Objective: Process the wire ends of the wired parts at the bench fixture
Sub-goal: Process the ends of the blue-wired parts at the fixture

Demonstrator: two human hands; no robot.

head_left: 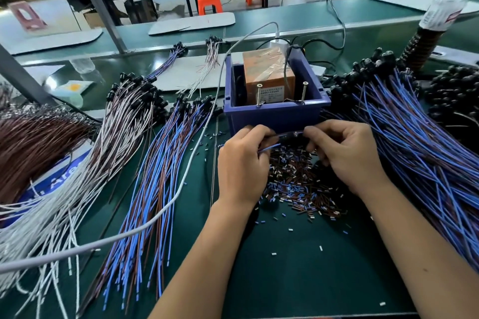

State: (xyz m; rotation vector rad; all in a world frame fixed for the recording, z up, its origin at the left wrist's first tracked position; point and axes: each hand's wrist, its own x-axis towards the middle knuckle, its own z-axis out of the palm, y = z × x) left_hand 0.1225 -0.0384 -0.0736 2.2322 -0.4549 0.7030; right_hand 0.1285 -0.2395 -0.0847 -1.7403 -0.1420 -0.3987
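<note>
Brightness: bright, even indoor light.
Shadows: soft and faint beneath the forearms on the green bench [298, 267].
Glare: pale sheen on the bench near the far rail, and on the clear wrap of the orange box [267, 70].
Blur: far background and the water bottle [448, 0] are soft; the top-left corner is smeared.
Distortion: wide-angle bending at the edges.
</note>
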